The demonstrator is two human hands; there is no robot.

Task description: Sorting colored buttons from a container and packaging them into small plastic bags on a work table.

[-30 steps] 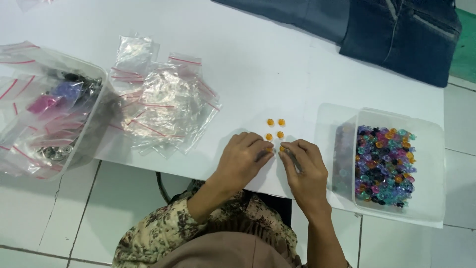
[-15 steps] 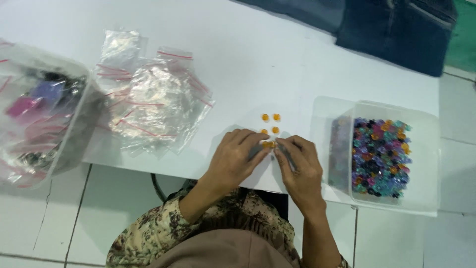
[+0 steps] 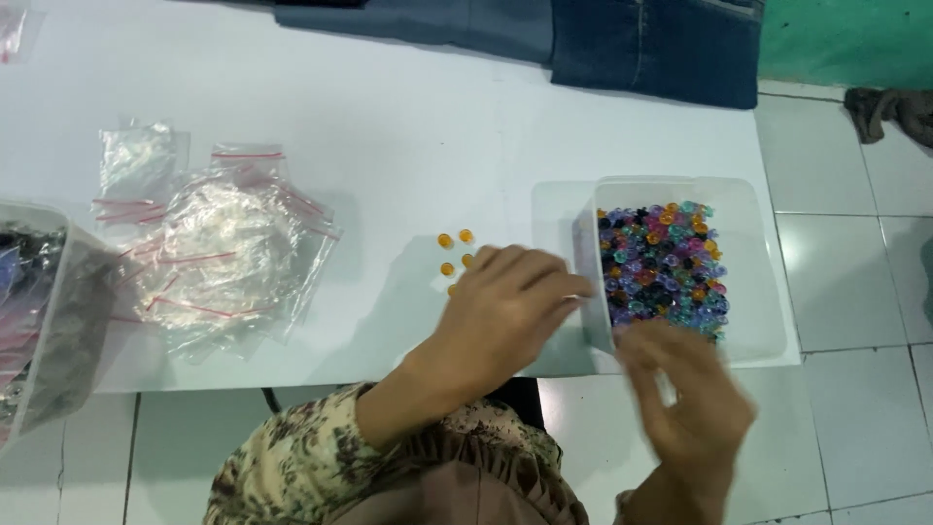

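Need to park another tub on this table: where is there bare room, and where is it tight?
Free: the white table between the denim cloth at the far edge and the orange beads. Crowded: the zip bags and grey bin on the left, the bead tub and both hands at right.

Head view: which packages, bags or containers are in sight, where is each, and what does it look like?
Pile of zip bags: on the white table, left of centre; clear plastic with red seal strips.
Bead tub: table's right end, by the left hand; clear, rectangular, full of mixed-colour beads.
Left tub: at the frame's left edge, cut off; translucent, holding bags with dark and pink contents.
No labels, signs or screens.
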